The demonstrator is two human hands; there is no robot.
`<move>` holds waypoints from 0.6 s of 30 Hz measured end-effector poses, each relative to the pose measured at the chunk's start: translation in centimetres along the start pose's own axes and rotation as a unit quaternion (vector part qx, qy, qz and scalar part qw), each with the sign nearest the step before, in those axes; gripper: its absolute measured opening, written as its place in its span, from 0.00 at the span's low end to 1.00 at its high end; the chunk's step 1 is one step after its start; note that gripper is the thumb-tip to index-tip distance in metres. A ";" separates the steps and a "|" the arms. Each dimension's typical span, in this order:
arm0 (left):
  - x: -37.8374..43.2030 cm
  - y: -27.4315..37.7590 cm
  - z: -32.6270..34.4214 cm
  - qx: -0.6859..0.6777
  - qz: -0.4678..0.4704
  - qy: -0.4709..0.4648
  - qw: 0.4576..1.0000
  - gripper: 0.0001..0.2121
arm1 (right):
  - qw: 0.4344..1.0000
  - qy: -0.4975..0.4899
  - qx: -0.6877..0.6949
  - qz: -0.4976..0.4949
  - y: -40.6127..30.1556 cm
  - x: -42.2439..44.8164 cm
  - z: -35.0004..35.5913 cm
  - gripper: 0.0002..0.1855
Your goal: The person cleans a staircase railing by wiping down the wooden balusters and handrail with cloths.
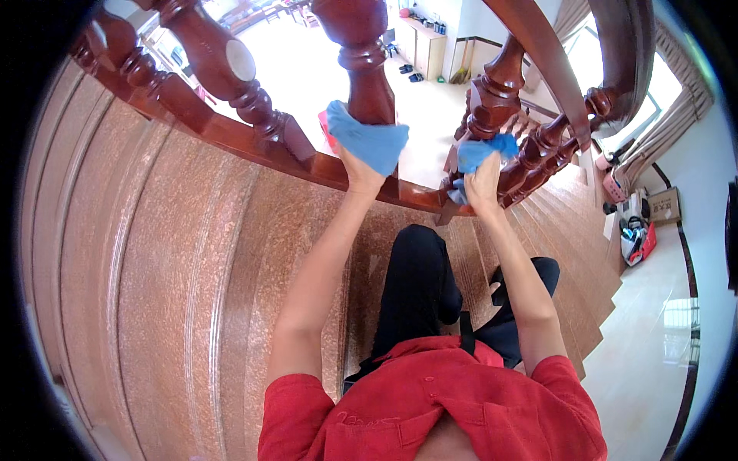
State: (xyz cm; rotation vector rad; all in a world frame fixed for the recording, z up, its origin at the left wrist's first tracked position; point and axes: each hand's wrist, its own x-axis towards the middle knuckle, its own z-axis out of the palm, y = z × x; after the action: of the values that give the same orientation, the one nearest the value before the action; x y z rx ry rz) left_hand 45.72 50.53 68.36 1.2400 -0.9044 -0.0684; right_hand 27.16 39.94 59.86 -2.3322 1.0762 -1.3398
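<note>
A blue cloth [372, 138] lies wrapped against the lower part of a turned wooden baluster [364, 86]. My left hand [362, 168] presses it there, its fingers hidden under the fabric. My right hand [483, 177] grips a second, bunched blue cloth [481, 154] at the foot of another turned baluster [497, 95] further right. Part of that cloth hangs below my right fingers. Both balusters stand on the curved dark red wooden base rail [415, 196] of a staircase.
Brown stone steps [167, 259] fan out on both sides beneath me. A curved handrail [622, 63] rises at the upper right. Beyond the balusters lies a lower floor with a cabinet [424, 46]. At right, a cardboard box [664, 206] and bags [637, 239] stand by the wall.
</note>
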 end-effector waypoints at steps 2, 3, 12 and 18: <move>-0.1 -0.9 -1.3 0.167 0.074 0.033 0.983 0.27 | 0.997 0.002 0.072 -0.011 -3.6 -0.1 -1.0 0.08; 0.2 0.3 -1.2 0.183 0.036 0.019 0.982 0.27 | 0.991 0.012 0.131 -0.010 -5.2 0.5 -2.2 0.06; 7.3 4.3 -0.5 0.047 0.189 0.026 0.981 0.13 | 0.977 0.125 0.131 -0.112 -9.7 6.1 -8.2 0.13; 3.5 2.4 0.0 0.174 0.163 0.066 0.969 0.14 | 0.922 0.184 0.331 0.077 -6.6 5.6 -2.0 0.16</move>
State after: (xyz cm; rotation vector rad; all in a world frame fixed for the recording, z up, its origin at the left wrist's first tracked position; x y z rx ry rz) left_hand 47.02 49.65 72.33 1.3825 -1.0197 0.4472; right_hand 30.33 40.90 68.06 -1.5156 0.7052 -1.7748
